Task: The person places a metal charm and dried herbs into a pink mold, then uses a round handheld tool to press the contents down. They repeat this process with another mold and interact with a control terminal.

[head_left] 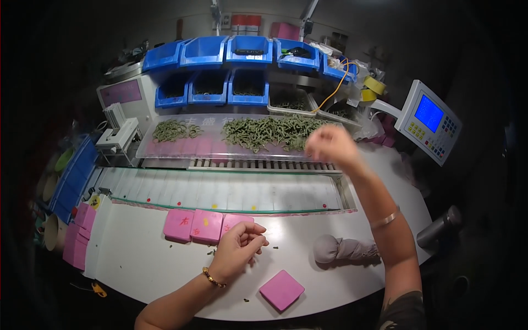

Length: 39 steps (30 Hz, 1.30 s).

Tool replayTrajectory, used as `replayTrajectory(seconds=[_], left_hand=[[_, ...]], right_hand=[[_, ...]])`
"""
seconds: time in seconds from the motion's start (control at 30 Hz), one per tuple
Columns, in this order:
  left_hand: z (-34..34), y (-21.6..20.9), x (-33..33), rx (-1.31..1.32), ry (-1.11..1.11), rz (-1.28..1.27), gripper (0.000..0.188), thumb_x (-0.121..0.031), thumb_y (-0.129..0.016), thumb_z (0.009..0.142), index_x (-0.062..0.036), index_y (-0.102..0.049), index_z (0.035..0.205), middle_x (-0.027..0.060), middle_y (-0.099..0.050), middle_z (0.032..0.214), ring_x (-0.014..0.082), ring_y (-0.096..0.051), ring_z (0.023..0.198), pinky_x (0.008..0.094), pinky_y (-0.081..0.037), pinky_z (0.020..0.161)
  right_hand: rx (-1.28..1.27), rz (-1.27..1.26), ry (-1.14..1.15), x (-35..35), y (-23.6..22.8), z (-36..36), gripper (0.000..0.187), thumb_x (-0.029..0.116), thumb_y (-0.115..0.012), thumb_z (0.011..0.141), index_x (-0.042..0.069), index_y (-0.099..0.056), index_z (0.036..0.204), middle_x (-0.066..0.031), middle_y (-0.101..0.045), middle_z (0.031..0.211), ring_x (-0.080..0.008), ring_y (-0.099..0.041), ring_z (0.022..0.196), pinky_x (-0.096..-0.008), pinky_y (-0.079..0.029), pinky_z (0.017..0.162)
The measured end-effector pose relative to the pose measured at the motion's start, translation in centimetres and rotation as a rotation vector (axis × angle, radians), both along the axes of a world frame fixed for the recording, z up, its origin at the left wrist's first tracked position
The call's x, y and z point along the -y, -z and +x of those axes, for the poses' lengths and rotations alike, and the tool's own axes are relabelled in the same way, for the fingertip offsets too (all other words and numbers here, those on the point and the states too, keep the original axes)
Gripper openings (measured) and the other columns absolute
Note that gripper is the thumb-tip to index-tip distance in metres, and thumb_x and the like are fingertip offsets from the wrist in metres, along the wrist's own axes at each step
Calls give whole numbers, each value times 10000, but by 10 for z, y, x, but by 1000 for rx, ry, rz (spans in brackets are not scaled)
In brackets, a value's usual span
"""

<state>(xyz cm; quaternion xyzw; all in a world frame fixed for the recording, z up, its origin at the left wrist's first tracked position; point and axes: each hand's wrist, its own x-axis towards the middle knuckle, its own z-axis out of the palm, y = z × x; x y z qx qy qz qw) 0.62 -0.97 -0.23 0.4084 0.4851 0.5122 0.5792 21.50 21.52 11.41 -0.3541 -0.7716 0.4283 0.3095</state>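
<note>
My left hand [240, 250] hovers over the white table, its fingers curled in toward the thumb; what lies in them, if anything, is hidden. It partly covers the rightmost of three pink square blocks [177, 224] with reddish marks. A few tiny dark green pieces lie on the table beside it. My right hand [333, 146] is raised at the right end of a clear plastic tray [212, 149], its fingers bent together and slightly blurred. Small curled green pieces [258, 133] are heaped on this tray, with a smaller pile [175, 130] at its left. Another pink block [281, 290] lies alone near the front edge.
A conveyor [220, 190] with glass-edged sections and coloured dots crosses behind the blocks. Blue bins [203, 52] stand in two rows at the back. A control panel [430, 122] is at right, above a grey cloth bundle [344, 249]. Pink blocks [77, 245] are stacked at left.
</note>
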Motion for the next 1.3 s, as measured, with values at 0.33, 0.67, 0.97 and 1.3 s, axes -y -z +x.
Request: replayTrajectory(seconds=[0.33, 0.67, 0.97, 1.3], left_hand=[[0, 6, 6, -33, -12, 44, 181, -93, -647, 942, -24, -573, 1092, 48, -667, 901, 72, -599, 723, 205, -502, 581], [41, 6, 55, -874, 306, 611, 439, -276, -749, 764, -21, -540, 1053, 192, -493, 1087, 380, -519, 1050, 434, -477, 897], [19, -10, 30, -562, 131, 254, 229, -178, -618, 924, -20, -530, 1064, 168, -651, 864, 290, -675, 761, 335, -537, 714], [9, 18, 11, -1255, -71, 874, 121, -59, -702, 821, -46, -628, 916, 89, -608, 930, 308, -594, 858, 404, -486, 744]], right_hand=[[-316, -51, 204, 17, 16, 2, 380, 186, -606, 977, -24, -577, 1293, -92, -699, 1138, -83, -645, 851, -202, -481, 662], [175, 261, -6, 193, 55, 57, 435, 133, -780, 802, 49, -655, 1210, -147, -656, 1201, -262, -647, 1023, -369, -545, 822], [350, 686, -186, 255, 107, 39, 511, 211, -738, 834, 78, -598, 1307, -125, -513, 1435, -337, -484, 1322, -425, -439, 1034], [101, 517, -182, 261, 131, 33, 258, 93, -767, 760, 51, -708, 1008, -81, -641, 994, -268, -646, 910, -354, -544, 746]])
